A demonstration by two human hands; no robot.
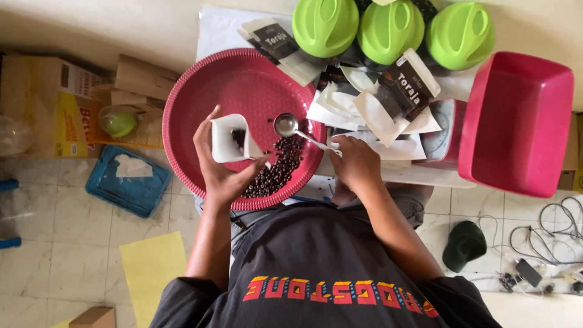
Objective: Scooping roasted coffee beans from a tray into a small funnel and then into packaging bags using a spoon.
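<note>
Black cloth of the person's shirt (328, 267) fills the near edge, and both forearms reach from it toward the red tray (200, 85), which serves as the landmark. Over the tray's near-left part the left hand (220, 159) has its grip clenched around a small white pouch (228, 138), held mouth-up and tilted a little, with a few dark beans visible inside. At the tray's near-right rim the right hand (358, 164) is closed on the handle of a metal spoon (286, 125), whose bowl hovers over the tray's middle, just beside the pouch mouth and apparently empty. A heap of coffee beans (276, 170) lies on the tray between the two hands. Beyond the tray's right rim sit loose white-and-black pouches (398, 91), then a red tub (516, 121); beyond its far rim stand three green lids (392, 27). Left of the tray, on the floor, are cardboard boxes (54, 103) and a blue tray (127, 182). Judging from this, the pouch mouth is narrow and soft, so a spoon tipped off-centre would likely scatter beans over the rim onto the floor; squeezing the pouch harder could pinch its mouth shut. The tray overhangs the table (218, 30), so leaning on its near edge might tip it.
</note>
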